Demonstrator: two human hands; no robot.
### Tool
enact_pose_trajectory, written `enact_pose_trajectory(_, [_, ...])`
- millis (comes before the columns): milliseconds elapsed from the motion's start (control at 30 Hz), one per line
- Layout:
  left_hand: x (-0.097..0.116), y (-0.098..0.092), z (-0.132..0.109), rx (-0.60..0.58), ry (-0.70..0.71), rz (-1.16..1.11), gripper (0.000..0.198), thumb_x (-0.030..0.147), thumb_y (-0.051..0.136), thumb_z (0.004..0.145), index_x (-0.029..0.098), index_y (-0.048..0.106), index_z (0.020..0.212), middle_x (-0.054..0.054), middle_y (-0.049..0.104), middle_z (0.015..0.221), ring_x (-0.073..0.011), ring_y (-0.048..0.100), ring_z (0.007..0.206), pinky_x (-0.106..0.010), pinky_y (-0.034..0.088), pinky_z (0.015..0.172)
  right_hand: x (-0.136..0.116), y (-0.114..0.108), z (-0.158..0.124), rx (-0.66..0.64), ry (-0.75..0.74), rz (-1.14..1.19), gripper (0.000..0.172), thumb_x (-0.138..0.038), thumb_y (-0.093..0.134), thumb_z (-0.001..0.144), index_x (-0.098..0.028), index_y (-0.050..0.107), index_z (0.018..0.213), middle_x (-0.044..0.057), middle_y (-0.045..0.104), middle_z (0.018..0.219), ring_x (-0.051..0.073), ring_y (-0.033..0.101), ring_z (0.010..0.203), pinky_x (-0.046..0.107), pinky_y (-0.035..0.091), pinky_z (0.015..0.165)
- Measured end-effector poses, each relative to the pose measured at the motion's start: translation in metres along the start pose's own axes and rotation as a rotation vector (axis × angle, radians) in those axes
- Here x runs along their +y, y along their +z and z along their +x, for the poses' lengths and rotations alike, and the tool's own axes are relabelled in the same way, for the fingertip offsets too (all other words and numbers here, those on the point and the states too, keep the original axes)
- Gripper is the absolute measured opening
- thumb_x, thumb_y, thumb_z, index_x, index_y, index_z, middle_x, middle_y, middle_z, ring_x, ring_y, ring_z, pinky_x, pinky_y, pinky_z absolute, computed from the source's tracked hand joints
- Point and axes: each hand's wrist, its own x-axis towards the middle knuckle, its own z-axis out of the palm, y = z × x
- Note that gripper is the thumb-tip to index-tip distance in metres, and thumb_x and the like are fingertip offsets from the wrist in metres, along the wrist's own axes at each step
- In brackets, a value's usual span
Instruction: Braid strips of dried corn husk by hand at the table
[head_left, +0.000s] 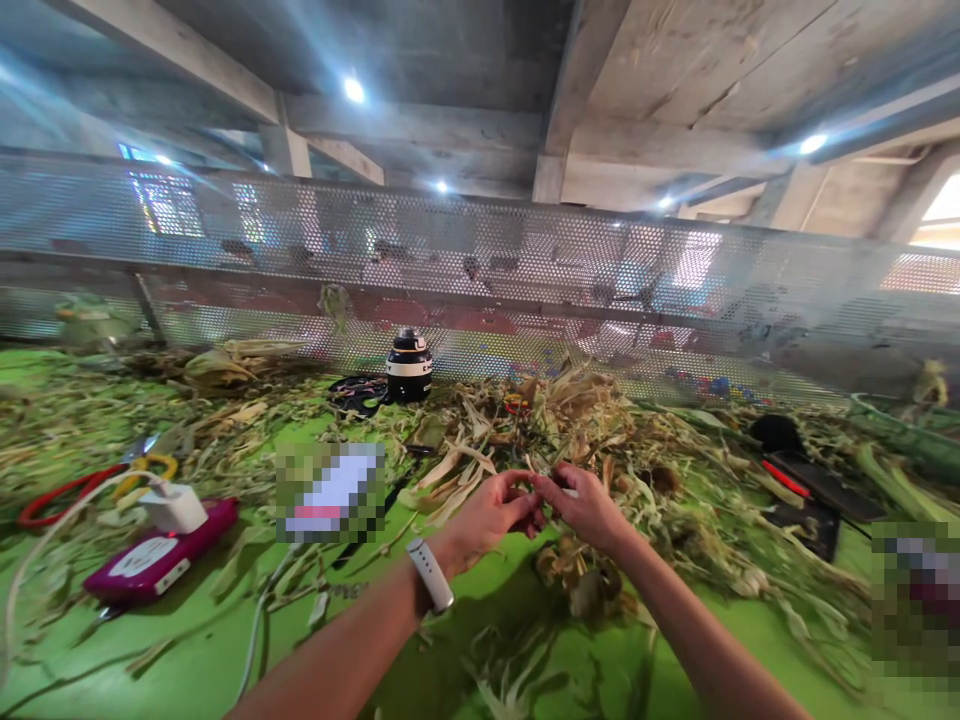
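Observation:
My left hand (504,508), with a white band on the wrist, is closed, its fingertips pinched together above the green table (352,650). Fingertips of my right hand (589,508) meet it from the other side, also in a pinch. Something small and pale, perhaps a strip of dried plant, shows between the fingers; most of it is hidden. Just beyond the hands lie dry pale husks (457,460) and a heap of withered plant stuff (592,405). A brown dried clump (592,590) rests below my right hand.
A black and white bottle (409,368) stands at the back before a perforated metal screen (495,250). On the left are a magenta power strip (161,560), a white charger (174,508), cables and red-handled scissors (67,495). A blurred-out phone (334,490) lies nearby. Dark items (810,490) sit right.

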Motion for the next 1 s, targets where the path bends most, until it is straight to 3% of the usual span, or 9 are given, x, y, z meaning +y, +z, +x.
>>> enact_pose_trajectory(133, [0.008,-0.002,-0.001,-0.039,-0.026,0.161,0.034,0.046,0.071,0.064,0.014,0.059,0.067,0.002,0.056,0.054,-0.0093,0.049,0.05,-0.024,0.036,0.054,-0.001,0.002,0.0,0.033,-0.035,-0.077,0.046,-0.056,0.051,0.075,-0.019,0.038,0.052,-0.005,0.036,0.049,0.008,0.034,0.049,0.022,0.027,0.045])
enact_pose_trajectory(300, [0.011,-0.009,-0.003,-0.029,0.023,0.391,0.027,0.042,0.062,0.074,0.017,0.058,0.064,0.003,0.053,0.048,-0.01,0.046,0.046,-0.024,0.032,0.05,-0.004,0.003,-0.001,0.016,0.02,0.033,0.043,-0.055,0.055,0.073,-0.02,0.04,0.054,-0.004,0.042,0.048,0.009,0.039,0.047,0.021,0.031,0.043])
enact_pose_trajectory(467, [0.012,-0.009,-0.005,-0.176,0.049,0.288,0.03,0.046,0.058,0.077,0.016,0.059,0.074,0.001,0.054,0.053,-0.0106,0.046,0.048,-0.025,0.035,0.053,-0.007,-0.001,-0.001,-0.093,0.147,0.333,0.046,-0.059,0.06,0.068,-0.018,0.045,0.055,-0.006,0.042,0.046,0.006,0.035,0.041,0.02,0.029,0.04])
enact_pose_trajectory(600, [0.012,-0.004,-0.007,-0.154,0.022,0.154,0.029,0.045,0.063,0.073,0.016,0.061,0.071,0.006,0.042,0.05,-0.0073,0.032,0.045,-0.025,0.038,0.055,-0.007,-0.001,-0.001,-0.18,0.219,0.518,0.049,-0.062,0.062,0.065,-0.016,0.05,0.056,-0.004,0.047,0.046,0.004,0.033,0.038,0.02,0.029,0.038])
enact_pose_trajectory(733, [0.009,-0.01,-0.005,-0.156,-0.031,0.143,0.03,0.046,0.066,0.07,0.017,0.063,0.068,0.007,0.037,0.048,-0.0071,0.029,0.045,-0.027,0.041,0.059,-0.004,-0.004,0.001,-0.193,0.191,0.479,0.046,-0.059,0.062,0.068,-0.015,0.052,0.06,-0.003,0.05,0.049,0.006,0.041,0.042,0.021,0.034,0.042])
enact_pose_trajectory(800, [0.008,-0.015,-0.003,-0.151,-0.045,0.185,0.03,0.048,0.066,0.069,0.018,0.063,0.067,0.007,0.039,0.048,-0.0075,0.031,0.044,-0.027,0.042,0.059,-0.002,-0.012,0.002,-0.107,0.096,0.385,0.042,-0.056,0.063,0.069,-0.014,0.057,0.075,0.0,0.056,0.061,0.011,0.052,0.054,0.022,0.041,0.05])
enact_pose_trajectory(867, [0.007,-0.02,-0.002,-0.146,-0.058,0.234,0.031,0.05,0.065,0.068,0.018,0.064,0.068,0.005,0.042,0.048,-0.0086,0.036,0.045,-0.026,0.042,0.058,-0.002,-0.022,0.003,-0.012,-0.047,0.264,0.048,-0.05,0.065,0.07,-0.016,0.057,0.104,0.006,0.062,0.089,0.017,0.059,0.081,0.027,0.048,0.066])
enact_pose_trajectory(933, [0.007,-0.022,-0.002,-0.16,-0.081,0.282,0.033,0.051,0.064,0.069,0.018,0.064,0.069,0.004,0.045,0.048,-0.0099,0.041,0.046,-0.025,0.041,0.055,-0.003,-0.031,0.002,-0.032,-0.197,0.129,0.06,-0.044,0.064,0.073,-0.023,0.045,0.127,0.011,0.052,0.122,0.022,0.05,0.11,0.035,0.047,0.085])
enact_pose_trajectory(1000, [0.007,-0.022,-0.002,-0.188,-0.093,0.325,0.035,0.052,0.062,0.07,0.017,0.063,0.07,0.003,0.046,0.049,-0.0102,0.043,0.048,-0.024,0.039,0.053,-0.006,-0.035,0.0,-0.131,-0.287,-0.027,0.062,-0.04,0.063,0.076,-0.028,0.04,0.133,0.011,0.037,0.139,0.023,0.038,0.126,0.04,0.04,0.097])
